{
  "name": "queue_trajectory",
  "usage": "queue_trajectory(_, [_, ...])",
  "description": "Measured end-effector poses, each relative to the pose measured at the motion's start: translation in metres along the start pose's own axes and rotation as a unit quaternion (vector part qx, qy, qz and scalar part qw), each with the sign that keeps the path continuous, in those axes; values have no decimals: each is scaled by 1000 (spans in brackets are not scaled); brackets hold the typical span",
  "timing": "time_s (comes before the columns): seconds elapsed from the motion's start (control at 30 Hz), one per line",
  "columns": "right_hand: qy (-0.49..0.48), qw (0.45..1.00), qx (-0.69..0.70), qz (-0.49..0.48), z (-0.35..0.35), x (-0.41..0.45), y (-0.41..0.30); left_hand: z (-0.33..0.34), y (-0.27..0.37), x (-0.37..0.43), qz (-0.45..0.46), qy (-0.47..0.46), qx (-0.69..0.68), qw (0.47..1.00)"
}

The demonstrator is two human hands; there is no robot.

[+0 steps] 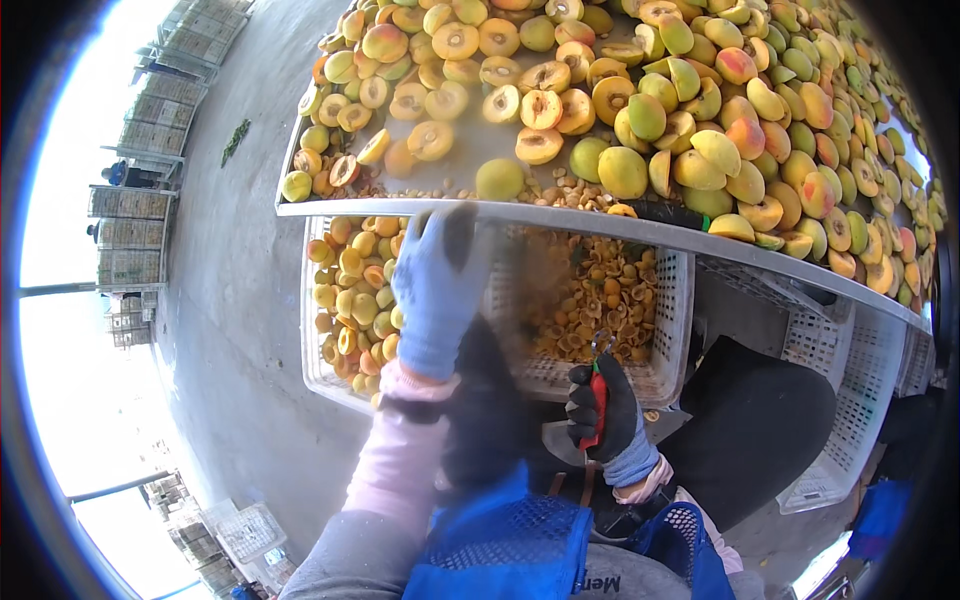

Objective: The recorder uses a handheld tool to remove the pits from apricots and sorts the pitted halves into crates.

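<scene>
My left hand (442, 285), in a light blue knit glove with dark fingertips, reaches to the metal edge of a table (525, 212); its fingertips are blurred, and whether they hold anything cannot be told. Lower right, my right hand (609, 409), in a black-coated glove, grips a red-handled tool (598, 401) with a ring-shaped metal end pointing up. Halved and whole yellow-green fruits, perhaps peaches or apricots (541, 109), cover much of the table. A plastic crate (360, 300) below my left hand holds fruit; beside it another crate (671, 322) holds small halves and scraps.
Loose pits and scraps (577, 196) lie along the table's raised rim. White perforated crates (862, 405) stand at the right, past my knee (750, 420). Stacked crates (131, 225) line the far left, across a concrete floor (225, 262).
</scene>
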State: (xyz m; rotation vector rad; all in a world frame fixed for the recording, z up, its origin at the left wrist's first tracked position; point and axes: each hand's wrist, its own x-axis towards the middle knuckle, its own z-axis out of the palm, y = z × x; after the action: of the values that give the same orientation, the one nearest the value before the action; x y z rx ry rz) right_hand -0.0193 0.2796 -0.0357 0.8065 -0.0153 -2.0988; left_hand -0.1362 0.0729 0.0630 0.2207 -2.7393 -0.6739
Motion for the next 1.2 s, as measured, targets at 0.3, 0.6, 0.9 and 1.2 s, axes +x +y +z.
queue_trajectory(0.3, [136, 973, -57, -177, 18, 3, -4, 43, 9, 108, -19, -313, 248, 917])
queue_trajectory(0.6, [-1, 863, -435, -255, 53, -31, -5, 24, 29, -59, -216, -291, -625, 691])
queue_trajectory(0.9, [136, 619, -669, -388, 35, -22, 24, 37, 52, -113, -270, -105, -559, 777])
queue_trajectory(1.2, [106, 494, -717, -480, 21, -30, 40, 33, 60, -124, -215, -71, -526, 820])
